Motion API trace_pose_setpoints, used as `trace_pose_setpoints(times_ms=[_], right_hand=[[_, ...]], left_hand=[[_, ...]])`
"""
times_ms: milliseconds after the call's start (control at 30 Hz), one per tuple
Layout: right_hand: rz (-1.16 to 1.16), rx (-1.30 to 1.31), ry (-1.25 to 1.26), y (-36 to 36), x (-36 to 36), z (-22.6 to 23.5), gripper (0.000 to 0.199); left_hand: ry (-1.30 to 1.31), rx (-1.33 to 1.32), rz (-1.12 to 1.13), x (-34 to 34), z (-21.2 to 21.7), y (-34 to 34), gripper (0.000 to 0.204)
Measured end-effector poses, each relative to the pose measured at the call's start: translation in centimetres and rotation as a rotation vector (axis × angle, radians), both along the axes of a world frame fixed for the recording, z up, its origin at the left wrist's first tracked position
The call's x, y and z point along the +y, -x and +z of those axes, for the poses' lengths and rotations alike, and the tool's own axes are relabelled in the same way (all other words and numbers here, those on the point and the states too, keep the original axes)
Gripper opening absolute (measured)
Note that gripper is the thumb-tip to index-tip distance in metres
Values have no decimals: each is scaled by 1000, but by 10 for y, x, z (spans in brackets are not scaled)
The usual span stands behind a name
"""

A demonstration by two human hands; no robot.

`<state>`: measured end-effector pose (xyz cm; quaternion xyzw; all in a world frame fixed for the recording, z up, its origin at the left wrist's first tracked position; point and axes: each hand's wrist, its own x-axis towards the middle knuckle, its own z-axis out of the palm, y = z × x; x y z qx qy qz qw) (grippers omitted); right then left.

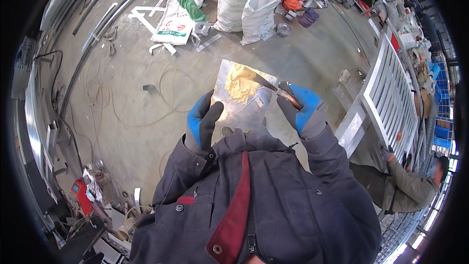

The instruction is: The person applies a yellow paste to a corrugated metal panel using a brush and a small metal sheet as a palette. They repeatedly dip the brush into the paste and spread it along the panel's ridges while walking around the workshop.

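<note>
My left hand (202,120), in a blue and dark grey work glove, grips the left edge of a flat metal plate (243,116), its thumb on top. A mound of yellow putty-like paste (241,84) is spread over the plate's upper part, with thin streaks below it. In my right hand (304,106), gloved the same way, is a putty knife (291,99). Its dark blade points up and left across the plate, the tip at the paste. Both hands are in front of my chest, above the concrete floor.
A white slatted railing panel (388,88) stands at the right, with a co-worker (408,186) beside it. White sacks (264,7) and a green cloth (191,6) lie ahead. Loose cables (100,93) and metal bars (34,112) are on the left, a red machine (81,196) lower left.
</note>
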<state>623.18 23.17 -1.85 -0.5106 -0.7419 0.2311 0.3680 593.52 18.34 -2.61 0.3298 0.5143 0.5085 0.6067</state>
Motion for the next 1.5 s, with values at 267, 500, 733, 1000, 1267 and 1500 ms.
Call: trace_pose_setpoints(times_ms=[267, 500, 733, 1000, 1267, 1500], right_hand=[[45, -83, -89, 18, 15, 20, 37], [-108, 225, 319, 18, -5, 7, 38], [-131, 160, 166, -37, 20, -25, 39], [-85, 160, 124, -160, 63, -42, 38], [-136, 450, 457, -234, 95, -44, 38], [-2, 27, -8, -263, 126, -49, 41]], left_hand=[[-15, -147, 7, 5, -2, 19, 55], [35, -165, -30, 25, -4, 19, 54], [86, -117, -85, 64, -16, -35, 54], [89, -131, -78, 106, -26, -132, 56], [95, -124, -62, 136, -20, -201, 59], [91, -131, -65, 157, -25, -219, 58]])
